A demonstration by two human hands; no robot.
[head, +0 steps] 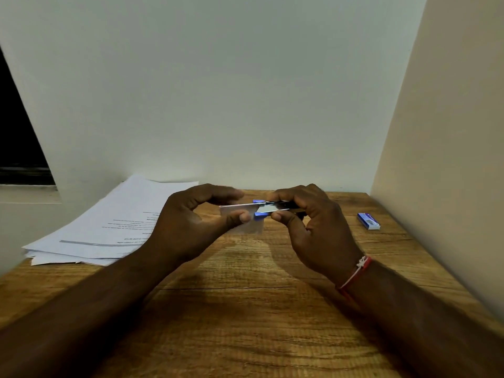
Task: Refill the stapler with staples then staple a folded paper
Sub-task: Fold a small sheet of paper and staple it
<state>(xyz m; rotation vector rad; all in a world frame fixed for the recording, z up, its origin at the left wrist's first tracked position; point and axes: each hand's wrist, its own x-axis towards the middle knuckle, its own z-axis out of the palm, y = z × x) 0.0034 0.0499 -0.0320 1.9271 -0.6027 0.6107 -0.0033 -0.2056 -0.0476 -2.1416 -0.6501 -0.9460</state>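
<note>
Above the middle of the wooden table my right hand grips a small blue and metal stapler, fingers on top and thumb below. A small folded white paper sticks out to the left from the stapler's jaws. My left hand pinches that paper, thumb under it and fingers curled above. Most of the stapler's body is hidden inside my right hand.
A loose stack of printed white sheets lies at the table's back left. A small blue staple box sits at the back right near the beige side wall. A pale wall closes off the table's far edge.
</note>
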